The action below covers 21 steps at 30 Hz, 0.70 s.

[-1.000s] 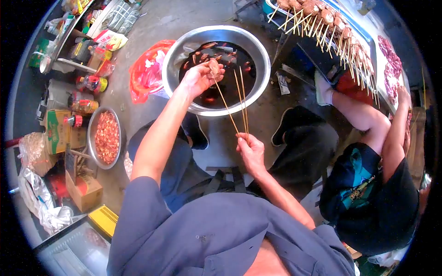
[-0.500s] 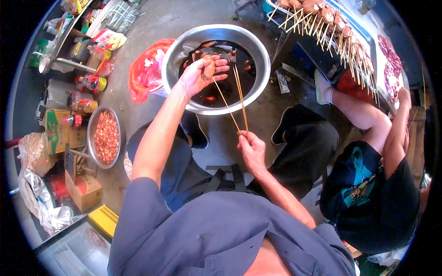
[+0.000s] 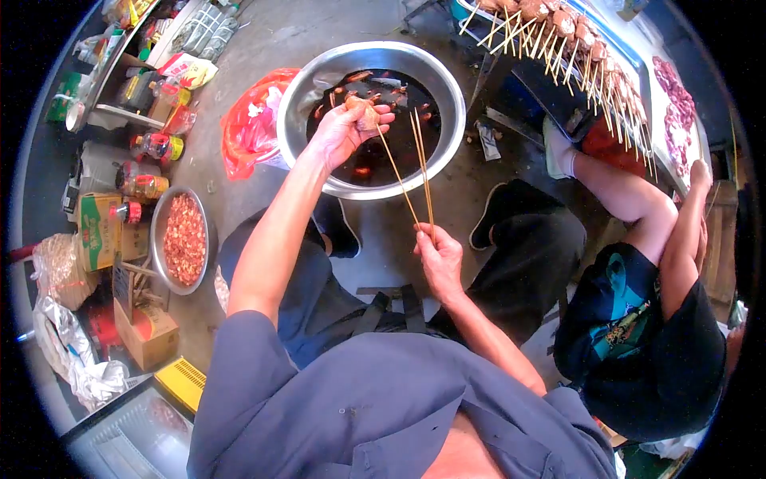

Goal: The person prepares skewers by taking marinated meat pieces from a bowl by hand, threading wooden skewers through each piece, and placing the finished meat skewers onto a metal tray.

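My left hand (image 3: pixel 341 136) is over a metal basin (image 3: pixel 456 132) of dark liquid, with its fingers curled around a brown piece of meat (image 3: pixel 368 120). Lower down, my right hand (image 3: pixel 441 259) pinches thin bamboo skewers (image 3: pixel 425 182) by their near ends. One skewer slants up and left, its far end at the meat; whether it has gone in, I cannot tell. The others point up over the basin, apart from the meat. Reddish pieces show in the dark liquid.
Left of the basin lies a red plastic bag (image 3: pixel 254 124). A bowl of chopped reddish pieces (image 3: pixel 184 239) stands near bottles and boxes. Loaded meat skewers (image 3: pixel 586 40) line a tray at upper right. Another person (image 3: pixel 638 335) sits on the right, a hand near red meat (image 3: pixel 675 104).
The fingers of my left hand have curled further around the meat. The skewers in my right hand have shifted slightly to the right.
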{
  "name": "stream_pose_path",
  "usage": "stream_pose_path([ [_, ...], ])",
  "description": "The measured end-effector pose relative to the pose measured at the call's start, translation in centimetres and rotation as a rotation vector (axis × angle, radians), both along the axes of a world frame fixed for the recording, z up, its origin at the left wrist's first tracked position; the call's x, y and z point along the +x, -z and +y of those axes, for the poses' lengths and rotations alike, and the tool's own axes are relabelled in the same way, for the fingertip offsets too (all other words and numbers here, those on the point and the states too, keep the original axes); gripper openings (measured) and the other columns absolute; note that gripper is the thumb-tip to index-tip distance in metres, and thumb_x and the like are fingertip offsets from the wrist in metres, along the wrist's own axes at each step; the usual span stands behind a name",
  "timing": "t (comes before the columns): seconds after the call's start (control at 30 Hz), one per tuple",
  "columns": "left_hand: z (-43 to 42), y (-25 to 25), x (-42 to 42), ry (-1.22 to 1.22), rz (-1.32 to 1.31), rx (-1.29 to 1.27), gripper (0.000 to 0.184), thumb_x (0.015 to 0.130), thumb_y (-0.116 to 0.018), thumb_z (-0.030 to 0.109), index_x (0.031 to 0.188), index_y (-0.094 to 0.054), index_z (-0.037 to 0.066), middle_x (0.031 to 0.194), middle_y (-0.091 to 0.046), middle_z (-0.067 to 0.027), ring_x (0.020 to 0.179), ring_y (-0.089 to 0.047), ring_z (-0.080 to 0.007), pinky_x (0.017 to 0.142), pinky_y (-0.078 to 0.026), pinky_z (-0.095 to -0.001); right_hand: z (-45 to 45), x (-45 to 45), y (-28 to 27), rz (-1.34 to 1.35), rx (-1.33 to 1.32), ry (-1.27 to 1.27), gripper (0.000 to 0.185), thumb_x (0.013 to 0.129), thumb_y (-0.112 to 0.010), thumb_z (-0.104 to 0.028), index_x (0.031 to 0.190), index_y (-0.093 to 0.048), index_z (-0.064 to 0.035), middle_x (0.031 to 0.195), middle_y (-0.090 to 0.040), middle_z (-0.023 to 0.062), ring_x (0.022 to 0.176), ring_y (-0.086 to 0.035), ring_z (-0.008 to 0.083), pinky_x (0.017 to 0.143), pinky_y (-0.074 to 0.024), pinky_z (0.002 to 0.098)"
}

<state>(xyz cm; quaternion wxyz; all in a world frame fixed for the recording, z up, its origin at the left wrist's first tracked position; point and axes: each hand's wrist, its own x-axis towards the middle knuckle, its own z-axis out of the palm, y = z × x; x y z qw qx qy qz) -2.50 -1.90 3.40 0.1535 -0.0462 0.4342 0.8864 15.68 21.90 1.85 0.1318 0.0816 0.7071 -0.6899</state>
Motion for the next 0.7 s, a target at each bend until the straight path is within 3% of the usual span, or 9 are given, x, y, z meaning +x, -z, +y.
stream_pose_path([
  [0.23, 0.3, -0.4, 0.2, -0.097, -0.019, -0.052, 0.031, 0.092, -0.055, 0.027, 0.104, -0.052, -0.001, 0.105, -0.062, -0.0194, 0.098, -0.063, -0.0316, 0.083, -0.055, -0.0423, 0.2, -0.2, -0.1, -0.032, 0.028, -0.045, 0.022, 0.089, -0.057, -0.013, 0.104, -0.064, 0.0018, 0.069, -0.060, 0.0001, 0.062, -0.054, 0.0070, 0.056, -0.0446, 0.0226],
  [0.7, 1.0, 0.0, 0.8, 0.009, -0.164, -0.223, 0.019, 0.095, -0.049, 0.019, 0.100, -0.053, 0.000, 0.094, -0.063, -0.0186, 0.087, -0.066, -0.0334, 0.077, -0.056, -0.0438, -0.2, 1.0, 0.7, -0.110, -0.047, -0.008, 0.021, 0.089, -0.057, -0.012, 0.103, -0.064, 0.0013, 0.067, -0.059, -0.0001, 0.059, -0.052, 0.0059, 0.052, -0.0413, 0.0209],
])
